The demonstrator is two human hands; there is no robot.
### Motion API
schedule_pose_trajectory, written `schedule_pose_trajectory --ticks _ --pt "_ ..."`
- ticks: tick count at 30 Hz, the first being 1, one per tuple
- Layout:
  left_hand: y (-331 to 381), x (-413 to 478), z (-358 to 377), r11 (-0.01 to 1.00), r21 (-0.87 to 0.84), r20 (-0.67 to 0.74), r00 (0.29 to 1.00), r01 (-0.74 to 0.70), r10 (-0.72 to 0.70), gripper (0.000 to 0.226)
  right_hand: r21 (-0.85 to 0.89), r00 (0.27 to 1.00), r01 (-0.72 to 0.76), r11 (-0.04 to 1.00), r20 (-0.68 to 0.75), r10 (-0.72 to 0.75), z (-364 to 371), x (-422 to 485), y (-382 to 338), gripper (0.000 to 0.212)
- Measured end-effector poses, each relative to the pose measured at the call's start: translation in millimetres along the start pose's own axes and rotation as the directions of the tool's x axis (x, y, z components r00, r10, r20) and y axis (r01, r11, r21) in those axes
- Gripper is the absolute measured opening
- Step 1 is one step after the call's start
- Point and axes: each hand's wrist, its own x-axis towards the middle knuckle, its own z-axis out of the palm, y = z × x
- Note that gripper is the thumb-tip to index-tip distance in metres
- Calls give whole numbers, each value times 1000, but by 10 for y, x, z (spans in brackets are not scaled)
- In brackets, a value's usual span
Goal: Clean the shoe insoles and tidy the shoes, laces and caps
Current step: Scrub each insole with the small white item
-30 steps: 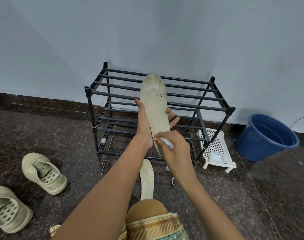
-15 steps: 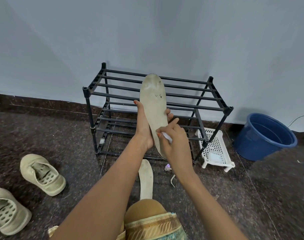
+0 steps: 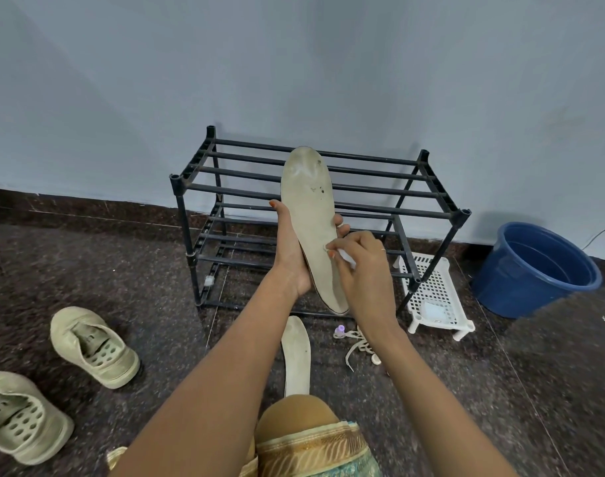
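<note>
Bare forearms (image 3: 225, 373), orange-painted nails (image 3: 332, 254), thin ring (image 3: 382, 249), gold-striped teal garment (image 3: 311, 449)

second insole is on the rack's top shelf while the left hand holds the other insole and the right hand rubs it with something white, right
No: the head view shows the second insole on the floor before the rack, not on its top shelf. The left hand does hold the other insole, the right hand rubbing it with a white object.

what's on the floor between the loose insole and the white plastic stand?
Head view: a tangle of laces, a small purple-topped item and a small pale piece lie between the floor insole and the white stand.
</note>
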Motion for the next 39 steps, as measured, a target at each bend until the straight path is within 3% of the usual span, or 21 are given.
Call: schedule_pose_trajectory --ticks 10,23,33,39 --pt "0 36 -60 995 -69 -64 995 -75 71 94 55 995 13 998 93 -18 -21 -289 59 13" --pt "9 -17 29 997 70 -55 998 -33 37 92 16 1000 2 1000 -5 -2 3 98 -11 13" --pt "9 38 -52 995 -43 -58 994 -94 91 96 118 993 -6 993 117 -8 19 -254 -48 14" --pt "-19 27 -17 998 25 -31 998 -52 53 94 10 998 -17 1000 58 16 8 -24 -61 12"
